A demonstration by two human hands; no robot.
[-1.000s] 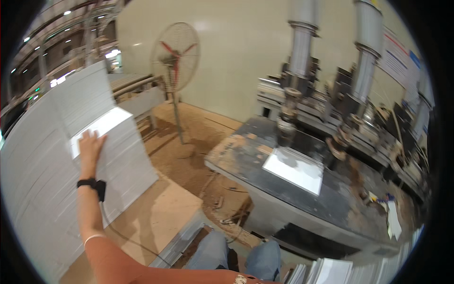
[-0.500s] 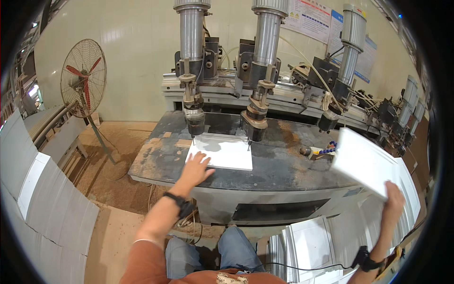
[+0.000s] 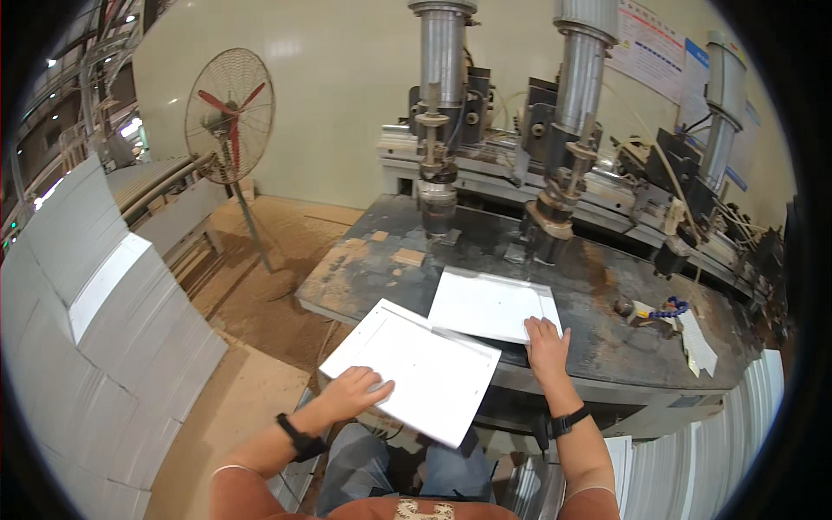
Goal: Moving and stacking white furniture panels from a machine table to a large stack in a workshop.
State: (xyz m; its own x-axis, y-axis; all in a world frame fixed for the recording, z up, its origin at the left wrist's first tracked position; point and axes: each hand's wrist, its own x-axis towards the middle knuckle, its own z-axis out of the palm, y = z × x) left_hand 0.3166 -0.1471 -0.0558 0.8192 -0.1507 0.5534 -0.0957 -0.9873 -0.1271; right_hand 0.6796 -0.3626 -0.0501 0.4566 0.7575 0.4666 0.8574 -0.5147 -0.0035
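The left hand (image 3: pixel 354 392) has its grip closed on the near edge of a white panel (image 3: pixel 414 380), fingers on top, holding it tilted so that its far corner overlaps the front lip of the dark, dust-caked worktop (image 3: pixel 598 286) while most of it overhangs the person's lap. The right hand (image 3: pixel 546 347) lies flat and open, gripping nothing, pressing the near right corner of a second white panel (image 3: pixel 487 304) that rests on the worktop below the two drill columns (image 3: pixel 440 104). The overhanging panel could tip off or slide from the one-handed hold, since only a corner is supported; it could also scrape the resting panel where their edges meet (wood chips on the worktop might mark either face). The right hand sits near the spindles, a risk if they come down. On the wall at upper right hang a pale rectangular poster (image 3: pixel 652 39) and a blue-edged notice (image 3: pixel 698 65). Stacks of white panels (image 3: pixel 95 347) stand at left.
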